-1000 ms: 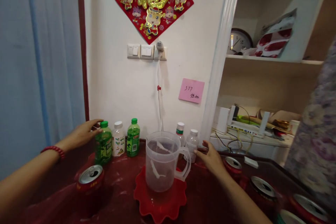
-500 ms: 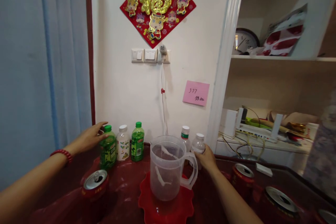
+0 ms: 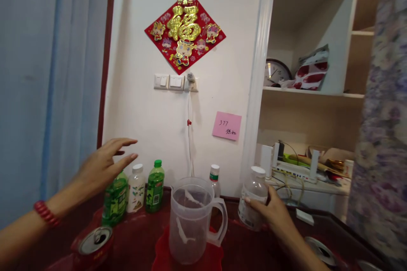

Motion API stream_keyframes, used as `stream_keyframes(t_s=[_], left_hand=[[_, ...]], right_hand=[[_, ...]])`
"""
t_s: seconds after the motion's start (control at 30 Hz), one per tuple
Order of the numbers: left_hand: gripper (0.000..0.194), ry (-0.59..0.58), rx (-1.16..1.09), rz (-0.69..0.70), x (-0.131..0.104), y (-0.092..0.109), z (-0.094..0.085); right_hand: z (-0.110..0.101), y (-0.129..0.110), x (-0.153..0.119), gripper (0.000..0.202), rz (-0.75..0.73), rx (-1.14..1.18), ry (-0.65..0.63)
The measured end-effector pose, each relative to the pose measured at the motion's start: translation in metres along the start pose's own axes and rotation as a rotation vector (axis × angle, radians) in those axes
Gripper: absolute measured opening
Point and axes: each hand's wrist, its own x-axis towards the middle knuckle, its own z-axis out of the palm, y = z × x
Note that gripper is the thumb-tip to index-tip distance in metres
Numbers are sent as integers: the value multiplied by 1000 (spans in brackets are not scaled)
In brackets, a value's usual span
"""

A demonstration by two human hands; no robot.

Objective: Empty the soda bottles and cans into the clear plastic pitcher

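Note:
My left hand (image 3: 110, 161) is raised with its fingers apart, in front of and above a green bottle (image 3: 116, 201) at the left. My right hand (image 3: 270, 205) grips a clear bottle (image 3: 253, 199) with a white cap and a pale label, right of the jug. The translucent jug (image 3: 189, 228) stands on a red scalloped mat (image 3: 159, 258) at the centre. Beside the green bottle are a white bottle (image 3: 136, 190) and a second green-capped bottle (image 3: 155, 188). Behind the jug's handle is a bottle with a white cap and green band (image 3: 215, 180).
An opened red can (image 3: 95, 247) sits at the front left, and can tops (image 3: 319, 250) show at the lower right. A small white box (image 3: 304, 217) lies on the dark red table. Behind it stand a wall and a shelf with a white router (image 3: 294, 169).
My left hand has risen off the left green bottle, fingers spread. My right hand has moved the clear bottle rightward, away from the banded bottle. The view has shifted.

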Motion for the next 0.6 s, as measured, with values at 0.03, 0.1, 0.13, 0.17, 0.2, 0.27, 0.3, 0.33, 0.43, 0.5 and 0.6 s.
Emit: stream_keyframes(t_s=[0.03, 0.1, 0.13, 0.17, 0.2, 0.27, 0.3, 0.33, 0.43, 0.5, 0.6], left_hand=[[51, -9, -50, 48, -3, 22, 1], [44, -60, -164, 172, -15, 65, 5], [38, -109, -218, 227, -22, 85, 8], [36, -160, -269, 321, -30, 104, 12], [36, -220, -317, 401, -39, 121, 16], [45, -359, -383, 502, -54, 149, 23], [53, -449, -390, 531, -60, 160, 25], [61, -530, -398, 559, -65, 169, 27], [73, -717, -440, 643, -72, 185, 27], [71, -782, -470, 678, -72, 190, 24], [63, -843, -458, 678, -70, 191, 19]], right_hand=[[-6, -12, -8, 80, -12, 5, -17], [-17, -38, -28, 77, -23, 17, -83], [-21, -51, -38, 79, -22, 54, -156], [-23, -64, -50, 81, -3, 77, -231], [-25, -77, -61, 82, 5, 88, -307], [-24, -98, -82, 78, -9, 135, -478], [-23, -106, -92, 81, -21, 137, -551], [-21, -112, -100, 80, -19, 119, -594], [-17, -118, -116, 71, 35, 38, -658], [-15, -117, -123, 69, 60, 22, -694], [-16, -117, -129, 65, 53, 50, -729]])
